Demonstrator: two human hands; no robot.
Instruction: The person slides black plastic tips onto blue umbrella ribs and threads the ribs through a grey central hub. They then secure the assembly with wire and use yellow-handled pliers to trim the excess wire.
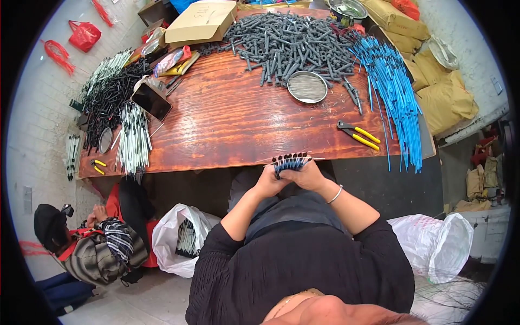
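Head view, and here are your left hand [269,183] and your right hand [309,175], side by side at the near edge of the long reddish-brown wooden bench [216,132]. Your grip is clamped from both sides on a compact bundle of slim dark-blue pieces with round black tips [288,164], the tips lined up in a row and facing the bench. The bundle sits in front of your lap; whether it touches the wood, you cannot tell from here. A pale, narrow bracelet [336,194] circles your right wrist.

Beyond your hands, there's a round metal dish full of thin pale pins [307,87], just beside a big heap of dark grey plastic tubular parts [292,46]. Over to your right, pliers with yellow handles [358,135] lie near a long spread of bright blue slim rods [395,103]. Across on your left, white slim rods [134,141] hang past the edge, with a dark-screened phone [151,101] tilted beside them and a tangle of black slim parts [108,89] behind. Down below, an open white plastic sack [165,252] holds more pale rods, and a seated co-worker in a striped top [100,254] is next to it.
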